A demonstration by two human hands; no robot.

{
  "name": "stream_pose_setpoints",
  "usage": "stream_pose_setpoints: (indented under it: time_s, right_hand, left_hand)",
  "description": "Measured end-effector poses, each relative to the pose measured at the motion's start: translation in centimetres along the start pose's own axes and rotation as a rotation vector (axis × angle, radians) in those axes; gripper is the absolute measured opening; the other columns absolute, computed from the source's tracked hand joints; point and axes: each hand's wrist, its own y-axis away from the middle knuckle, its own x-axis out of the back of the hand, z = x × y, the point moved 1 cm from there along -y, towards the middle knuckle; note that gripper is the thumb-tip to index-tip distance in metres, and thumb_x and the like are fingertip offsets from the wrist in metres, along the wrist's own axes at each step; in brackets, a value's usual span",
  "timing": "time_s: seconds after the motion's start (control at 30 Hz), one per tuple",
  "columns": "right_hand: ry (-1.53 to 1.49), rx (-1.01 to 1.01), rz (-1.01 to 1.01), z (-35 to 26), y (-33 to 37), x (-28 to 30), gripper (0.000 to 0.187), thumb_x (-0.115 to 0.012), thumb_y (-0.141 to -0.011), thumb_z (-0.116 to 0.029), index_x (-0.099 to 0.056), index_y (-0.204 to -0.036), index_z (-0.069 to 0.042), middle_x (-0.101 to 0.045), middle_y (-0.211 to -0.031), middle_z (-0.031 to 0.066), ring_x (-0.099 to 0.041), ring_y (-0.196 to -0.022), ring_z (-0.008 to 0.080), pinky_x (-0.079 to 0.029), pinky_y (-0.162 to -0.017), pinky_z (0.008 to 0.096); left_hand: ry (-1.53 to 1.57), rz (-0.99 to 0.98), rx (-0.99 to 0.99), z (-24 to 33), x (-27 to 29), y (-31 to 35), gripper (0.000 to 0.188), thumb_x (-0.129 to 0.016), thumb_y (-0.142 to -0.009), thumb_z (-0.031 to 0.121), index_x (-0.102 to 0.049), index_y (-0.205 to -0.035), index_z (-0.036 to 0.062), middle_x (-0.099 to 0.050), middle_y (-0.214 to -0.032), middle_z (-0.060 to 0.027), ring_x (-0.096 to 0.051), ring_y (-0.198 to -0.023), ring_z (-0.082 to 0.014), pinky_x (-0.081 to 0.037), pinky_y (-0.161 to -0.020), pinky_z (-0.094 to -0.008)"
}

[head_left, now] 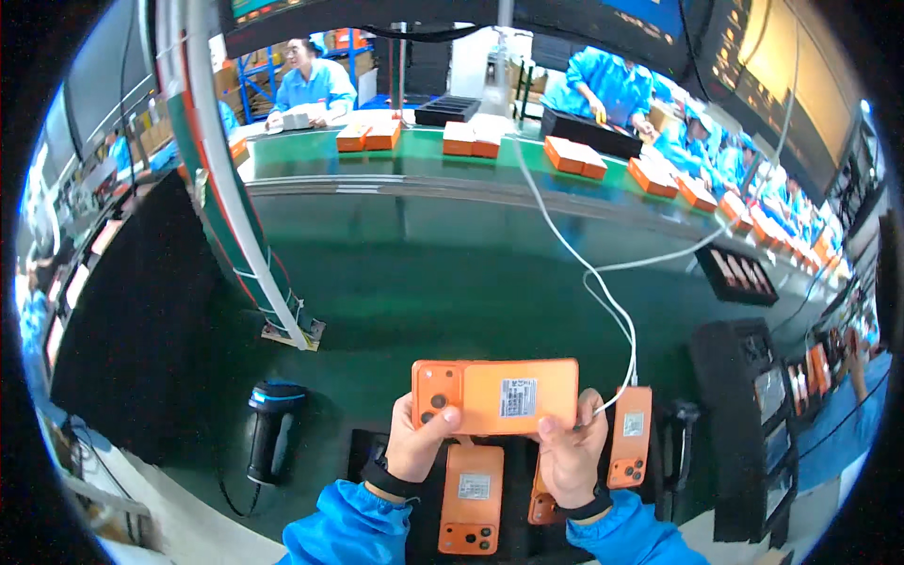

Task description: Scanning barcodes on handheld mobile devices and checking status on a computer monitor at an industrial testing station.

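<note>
Both my hands hold an orange smartphone (480, 377) sideways, its back with the camera block and a white label facing up. My left hand (416, 450) grips the camera end, thumb pressed on the back. At the other end, my right hand (571, 461) pinches the lower corner. A white cable (617, 388) runs down to my right fingers; whether it is plugged into this phone is hidden. Below lies a second orange phone (473, 494), back up. Another phone (541, 504) is partly covered by my right hand. To the right, a phone (629, 438) has a white cable at its top end.
A black handheld scanner (271, 433) lies left on the green bench (424, 273). A post (235, 207) rises behind it. Black trays (744, 405) stand at right. Orange-and-white boxes (471, 139) line the far conveyor, where people in blue work. White cables hang across the middle.
</note>
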Motion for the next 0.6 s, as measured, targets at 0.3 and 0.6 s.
stream_pose_setpoints:
  time_s: [0.3,0.6]
  right_hand:
    - [0.26,-0.447,-0.338,-0.7,1.2,-0.8,0.04,-0.075,-0.08,-0.005,-0.05,-0.11,0.003,-0.063,-0.105,0.0124,-0.063,-0.096,0.0159,-0.051,-0.086,0.0296]
    - [0.378,-0.465,-0.448,0.5,1.4,0.2,0.041,-0.075,-0.081,-0.011,-0.036,-0.069,-0.012,-0.048,-0.07,-0.004,-0.04,-0.065,0.0009,-0.032,-0.054,0.0195]
  left_hand:
    - [-0.053,0.2,-0.158,0.5,0.1,-0.6,0.024,-0.062,-0.092,0.011,-0.061,-0.11,-0.0047,-0.067,-0.102,-0.0084,-0.063,-0.089,-0.0116,-0.051,-0.08,-0.0264]
    - [-0.105,0.174,-0.096,1.2,-0.5,-0.9,0.021,-0.06,-0.093,0.016,-0.065,-0.102,-0.0034,-0.068,-0.092,-0.0058,-0.063,-0.08,-0.0092,-0.051,-0.072,-0.0237]
